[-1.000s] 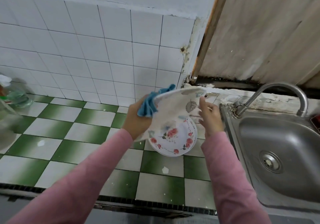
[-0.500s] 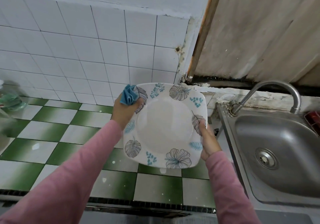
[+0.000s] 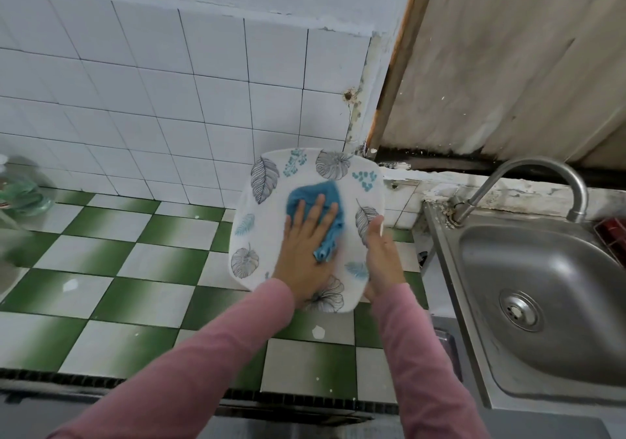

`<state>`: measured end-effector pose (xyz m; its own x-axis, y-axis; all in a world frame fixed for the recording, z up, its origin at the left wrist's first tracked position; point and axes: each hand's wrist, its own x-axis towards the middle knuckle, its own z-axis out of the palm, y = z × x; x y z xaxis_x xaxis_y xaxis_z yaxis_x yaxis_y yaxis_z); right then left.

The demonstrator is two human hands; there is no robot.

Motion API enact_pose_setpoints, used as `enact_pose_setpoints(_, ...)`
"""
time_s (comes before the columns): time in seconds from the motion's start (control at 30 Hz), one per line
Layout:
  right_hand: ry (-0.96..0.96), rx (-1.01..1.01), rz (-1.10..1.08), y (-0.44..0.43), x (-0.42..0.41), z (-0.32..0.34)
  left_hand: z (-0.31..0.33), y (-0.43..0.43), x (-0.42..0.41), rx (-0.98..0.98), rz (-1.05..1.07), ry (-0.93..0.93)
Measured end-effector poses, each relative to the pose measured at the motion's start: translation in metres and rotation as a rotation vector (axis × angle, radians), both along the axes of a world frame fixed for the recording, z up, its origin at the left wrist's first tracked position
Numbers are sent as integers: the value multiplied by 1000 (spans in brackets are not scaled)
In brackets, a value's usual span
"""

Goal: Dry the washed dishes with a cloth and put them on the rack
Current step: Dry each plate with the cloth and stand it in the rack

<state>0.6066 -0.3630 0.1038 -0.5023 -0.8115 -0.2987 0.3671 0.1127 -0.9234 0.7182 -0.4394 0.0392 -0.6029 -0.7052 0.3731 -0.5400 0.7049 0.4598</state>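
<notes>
A white squarish plate (image 3: 271,184) with grey and teal leaf prints is held tilted above the counter, its face toward me. My left hand (image 3: 306,252) lies flat on the plate's middle with straight fingers, pressing a blue cloth (image 3: 316,201) against it. My right hand (image 3: 381,255) grips the plate's right edge, thumb on the front. No rack is in view.
Below the plate runs a green and white checked tile counter (image 3: 118,269). A steel sink (image 3: 542,303) with a curved tap (image 3: 528,174) sits at the right. A clear green-tinted bottle (image 3: 17,191) stands at the far left. White wall tiles rise behind.
My left hand moved from the plate's upper left edge, where it held the bunched cloth, onto the plate's middle and now presses the cloth flat. The flowered plate seen earlier is hidden.
</notes>
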Motion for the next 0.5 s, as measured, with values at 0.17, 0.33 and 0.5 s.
enact_pose_setpoints(0.17,81,36,-2,-1,16,-10,5,-13,-2,-142,-154,-71)
enact_pose_setpoints(0.33,223,47,-58,7,8,-6,7,-61,32,-17,51,-102)
enact_pose_setpoints(0.5,180,9,-121,11,12,9,-13,-55,59,95,53,-108)
